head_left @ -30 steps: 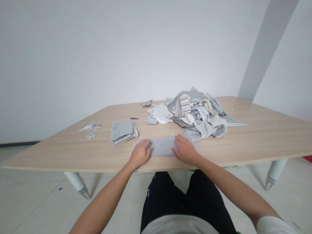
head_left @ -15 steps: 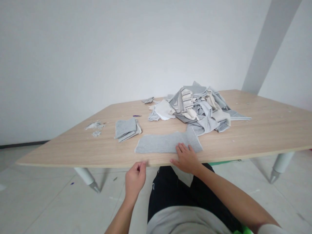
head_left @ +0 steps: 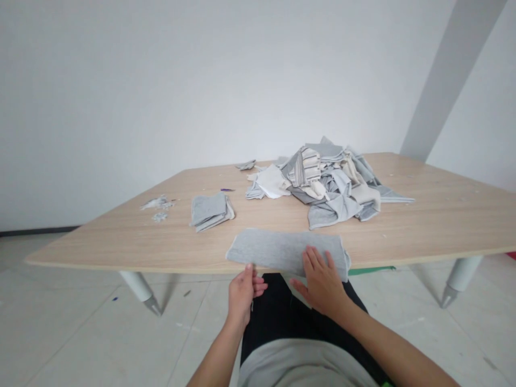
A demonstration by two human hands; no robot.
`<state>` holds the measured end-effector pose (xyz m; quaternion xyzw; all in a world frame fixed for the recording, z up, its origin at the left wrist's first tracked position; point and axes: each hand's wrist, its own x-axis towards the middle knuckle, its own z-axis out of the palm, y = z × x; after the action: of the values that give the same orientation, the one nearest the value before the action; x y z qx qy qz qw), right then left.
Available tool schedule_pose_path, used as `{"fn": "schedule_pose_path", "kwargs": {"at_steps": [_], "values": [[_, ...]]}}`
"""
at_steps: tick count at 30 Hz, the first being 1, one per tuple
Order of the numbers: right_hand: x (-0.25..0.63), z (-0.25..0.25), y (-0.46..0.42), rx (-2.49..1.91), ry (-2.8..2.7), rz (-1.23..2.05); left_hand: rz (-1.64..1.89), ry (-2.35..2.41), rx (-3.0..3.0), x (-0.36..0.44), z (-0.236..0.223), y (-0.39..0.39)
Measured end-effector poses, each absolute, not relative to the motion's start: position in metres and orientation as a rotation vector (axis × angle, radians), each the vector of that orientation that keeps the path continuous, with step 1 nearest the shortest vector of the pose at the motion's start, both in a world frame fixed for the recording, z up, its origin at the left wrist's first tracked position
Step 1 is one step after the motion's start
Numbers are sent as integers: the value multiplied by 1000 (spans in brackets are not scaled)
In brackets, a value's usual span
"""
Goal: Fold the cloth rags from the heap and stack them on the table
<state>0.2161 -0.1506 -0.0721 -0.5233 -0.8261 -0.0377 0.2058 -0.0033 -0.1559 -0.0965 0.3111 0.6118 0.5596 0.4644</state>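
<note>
A long grey cloth strip [head_left: 278,248] lies along the table's front edge, its right end hanging over the edge. My right hand [head_left: 322,277] rests on its right half, fingers stretched out and the thumb apart. At the strip's near edge, towards its left end, is my left hand [head_left: 244,290]. Its thumb and forefinger come together while the other fingers stay loose; whatever is between the tips is too small to make out. To the left sits a small stack of folded grey cloths [head_left: 212,210].
A heap of grey, white and striped cloth pieces [head_left: 330,185] covers the back right of the wooden table [head_left: 121,236]. Whitish scraps [head_left: 158,203] lie on the left, and a small purple item [head_left: 227,190] lies behind the stack. A wall stands behind.
My left hand left the strip, closed near the table edge, then came back to its near side. The strip has moved towards me and away from the heap, my right hand on it.
</note>
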Motion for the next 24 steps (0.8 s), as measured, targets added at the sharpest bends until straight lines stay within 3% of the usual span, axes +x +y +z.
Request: {"fn": "schedule_pose_path", "kwargs": {"at_steps": [4,13,24], "values": [[211,-70,-129,-1412,-2403,-27,1379,1548,663,2,-94,-151],[205,-64,-139,-1388,-2482,69,1039,1444,799,29,-94,-153],[213,-62,-171,-1375,-2303,313,1407,1240,784,46,-104,-159]]}}
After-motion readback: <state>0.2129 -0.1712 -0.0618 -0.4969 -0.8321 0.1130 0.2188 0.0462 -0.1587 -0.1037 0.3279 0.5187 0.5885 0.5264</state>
